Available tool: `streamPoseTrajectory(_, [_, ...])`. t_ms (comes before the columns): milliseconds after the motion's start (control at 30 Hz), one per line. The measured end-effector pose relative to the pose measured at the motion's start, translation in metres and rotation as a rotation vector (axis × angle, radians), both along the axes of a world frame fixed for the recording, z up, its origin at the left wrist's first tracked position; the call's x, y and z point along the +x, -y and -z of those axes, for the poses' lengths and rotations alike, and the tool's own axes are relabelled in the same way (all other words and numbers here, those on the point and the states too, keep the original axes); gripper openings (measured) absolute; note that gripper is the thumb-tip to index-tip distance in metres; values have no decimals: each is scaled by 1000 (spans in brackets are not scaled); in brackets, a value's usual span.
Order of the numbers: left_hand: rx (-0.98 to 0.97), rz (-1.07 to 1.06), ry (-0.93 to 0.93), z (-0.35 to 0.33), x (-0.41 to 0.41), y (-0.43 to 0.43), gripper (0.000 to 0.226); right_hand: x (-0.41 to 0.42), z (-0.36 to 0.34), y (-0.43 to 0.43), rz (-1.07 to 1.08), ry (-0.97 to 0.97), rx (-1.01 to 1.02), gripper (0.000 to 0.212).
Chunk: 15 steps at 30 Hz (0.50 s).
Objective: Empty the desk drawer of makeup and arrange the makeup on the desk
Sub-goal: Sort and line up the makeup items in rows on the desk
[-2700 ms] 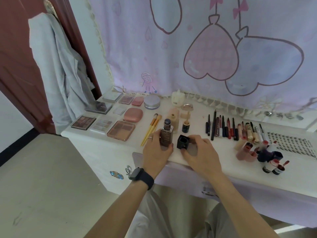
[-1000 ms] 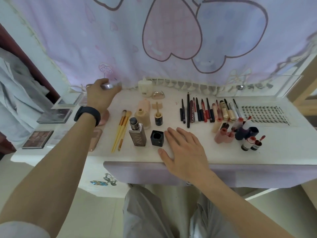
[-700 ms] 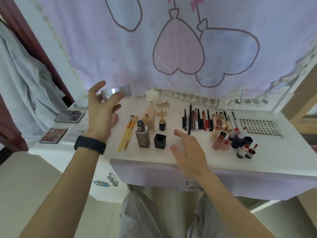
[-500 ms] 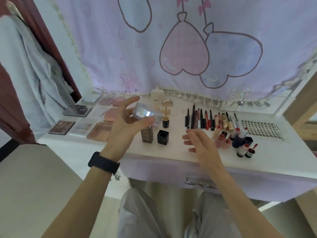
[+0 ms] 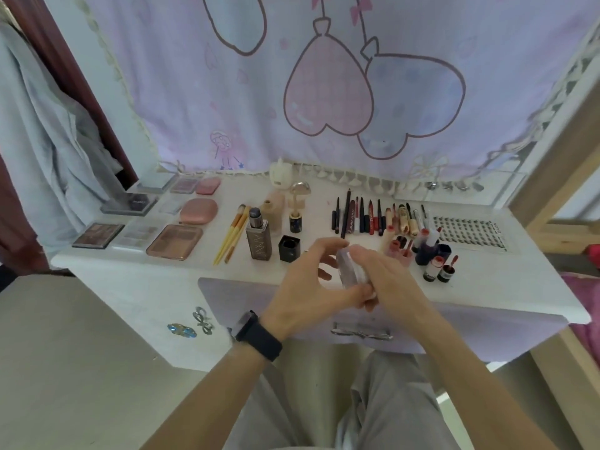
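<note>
Above the drawer handle, at the desk's front edge, a clear round jar was gripped between the left hand and the right hand and largely hidden by their curled fingers. Just beyond, it was flanked by a black pot on the left and red-capped bottles on the right, with a pencil row behind.

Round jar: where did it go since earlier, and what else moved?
The left hand lifted the round jar from the back of the desk and brought it front-centre; the right hand rose off the desk and grips the jar too. Brushes, foundation bottle, palettes stayed.
</note>
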<state>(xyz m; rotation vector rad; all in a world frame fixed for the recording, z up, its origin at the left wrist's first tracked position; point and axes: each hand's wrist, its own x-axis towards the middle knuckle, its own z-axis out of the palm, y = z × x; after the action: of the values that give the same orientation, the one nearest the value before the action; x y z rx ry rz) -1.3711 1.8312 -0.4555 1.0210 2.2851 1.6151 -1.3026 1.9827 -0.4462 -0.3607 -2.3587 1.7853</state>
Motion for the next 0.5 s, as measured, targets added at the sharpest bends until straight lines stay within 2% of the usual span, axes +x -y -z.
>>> streamPoseTrajectory(133, [-121,-146,-257,24,5,-7,63,-2,4,3,8,59,34,63])
streamPoseTrajectory(200, [-110,-249,-325,31,9,-16,65,-4,8,9,44,91,123,69])
streamPoseTrajectory(300, [-35,-349,-228,30,19,-32,61,-9,15,18,162,66,273,71])
streamPoseTrajectory(400, [63,-338,-98,25,24,-41,53,-11,18,25,242,-31,333,56])
streamPoseTrajectory(500, [144,-309,-61,21,26,-42,46,-11,20,24,312,-115,413,49])
